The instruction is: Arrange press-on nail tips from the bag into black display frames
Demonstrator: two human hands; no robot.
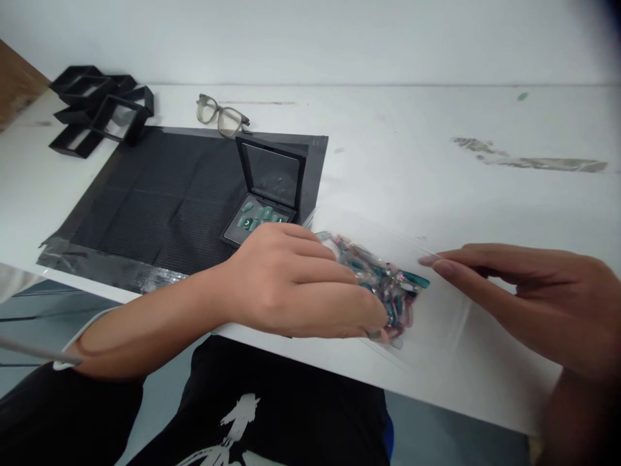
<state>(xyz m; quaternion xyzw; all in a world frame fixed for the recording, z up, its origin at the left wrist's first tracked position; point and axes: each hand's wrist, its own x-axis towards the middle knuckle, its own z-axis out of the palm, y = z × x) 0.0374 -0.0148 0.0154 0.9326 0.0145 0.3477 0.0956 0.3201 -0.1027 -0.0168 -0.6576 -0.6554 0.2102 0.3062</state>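
A clear plastic bag (pixel 456 323) lies on the white table with a heap of press-on nails (pixel 395 288) in teal, pink and clear tones. My right hand (pixel 538 294) pinches the bag's right edge between thumb and fingers. Over the heap, my left hand (pixel 301 285) is closed with curled fingers, its fingertips down among the nails; what they hold is hidden. Left of it stands a black display case (pixel 272 171), lid raised with a clear window. Several green nails (pixel 259 217) sit in its grey tray, partly covered by my left hand.
A black ribbed mat (pixel 169 188) with shiny taped edges lies beneath the case. Eyeglasses (pixel 220 116) rest at its back edge. Several black cases (pixel 119 120) are piled at the back left. Worn tape (pixel 548 163) sticks to the white table (pixel 402 175) at the right.
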